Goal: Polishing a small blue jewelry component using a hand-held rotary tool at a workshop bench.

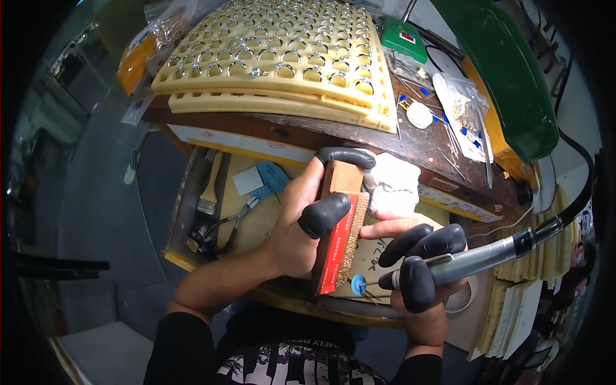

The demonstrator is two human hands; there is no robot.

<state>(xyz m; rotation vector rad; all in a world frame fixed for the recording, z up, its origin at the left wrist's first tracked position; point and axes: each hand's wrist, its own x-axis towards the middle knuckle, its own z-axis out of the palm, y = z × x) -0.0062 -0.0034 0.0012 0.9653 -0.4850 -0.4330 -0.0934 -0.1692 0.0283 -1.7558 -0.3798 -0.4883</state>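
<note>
Gripping a wooden-backed wire brush [341, 234], the left hand [296, 224] is closing round the block, with a black finger cot on the thumb [324, 213] pressing the red side face and another capped finger hooking over the top end. The brush is standing with its long axis running away from the person, slightly tilted, bristle face turned toward the right hand [417, 266].

Just right of the brush, the right hand is wrapping a pen-style rotary handpiece [475, 258] in a writing grip, black cots covering the fingertips. The handpiece is lying nearly crosswise to the brush, its nose pointing left, and the small blue polishing disc [358, 283] at its tip is sitting just beside the lower end of the bristles; whether disc and bristles are touching cannot be told. The disc is nearer the left hand than the body of the tool is.

Beyond both hands, cream foam trays of rings [282, 58] are resting on the worktop [423, 144]. Left of the left hand, a drawer is holding pliers [234, 221] and a flat paintbrush [208, 192].

A white cloth [393, 183] behind the brush is partly hidden, as are the right palm and the handpiece cable, which is running out of frame on the right.
</note>
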